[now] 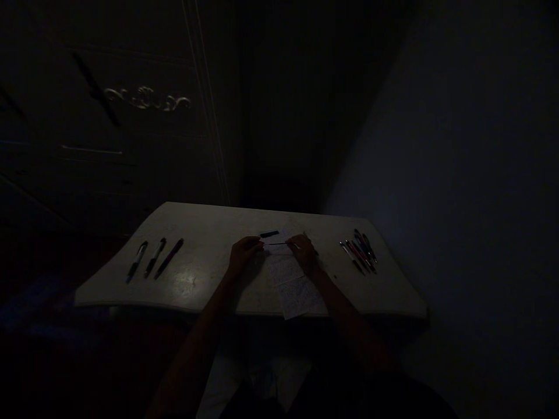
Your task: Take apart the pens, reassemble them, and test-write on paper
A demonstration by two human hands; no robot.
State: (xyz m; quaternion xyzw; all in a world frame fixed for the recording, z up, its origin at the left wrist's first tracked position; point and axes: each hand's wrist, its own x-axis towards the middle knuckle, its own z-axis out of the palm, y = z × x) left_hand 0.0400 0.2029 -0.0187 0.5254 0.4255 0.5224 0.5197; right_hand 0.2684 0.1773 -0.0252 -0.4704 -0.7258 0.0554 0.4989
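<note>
Over a patterned sheet of paper (pixel 288 276) with fold lines, my left hand (pixel 245 253) and my right hand (pixel 304 253) are closed in pinches. A thin dark stick, which looks like a pen refill (pixel 276 244), runs level between their fingertips, one end in each hand. Just beyond it lies a short dark piece, like part of a pen barrel (pixel 269 234). Something small and thin shows beside my right hand, too dark to make out. Shadow hides much of the fingers.
On the white table (pixel 209 233), several pens (pixel 358 253) lie grouped at the right and three pens (pixel 155 259) at the left. A pale wall (pixel 458 174) rises at the right. A dark panel with a scroll ornament (pixel 146 99) stands behind at the left.
</note>
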